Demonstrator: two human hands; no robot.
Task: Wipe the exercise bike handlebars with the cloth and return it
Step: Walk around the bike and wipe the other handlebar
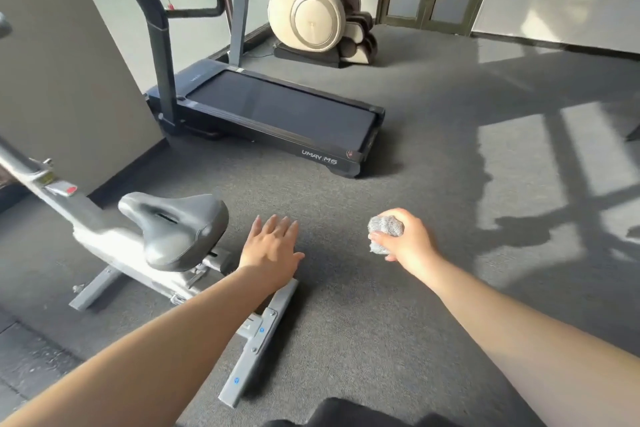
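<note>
Cloth (386,232) sits balled in my right hand (405,239), left hand (273,246) flat and empty beside the saddle (173,229) — handlebars unseen, so I could wipe the wrong part.

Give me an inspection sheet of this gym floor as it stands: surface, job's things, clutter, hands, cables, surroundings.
Surface: grey carpet, sunlit patches and window shadows at right.
Job's things: bike at left, saddle and rear foot in view, handlebars mostly out of frame; cloth balled up in the right hand.
Clutter: nothing seen.
Hands: left hand open, fingers spread, held beside the saddle, touching nothing that shows; right hand grips the cloth.
Cables: one thin cable on the floor by the massage chair.
Surroundings: treadmill against the wall, massage chair behind it, glazed doors beyond.
</note>
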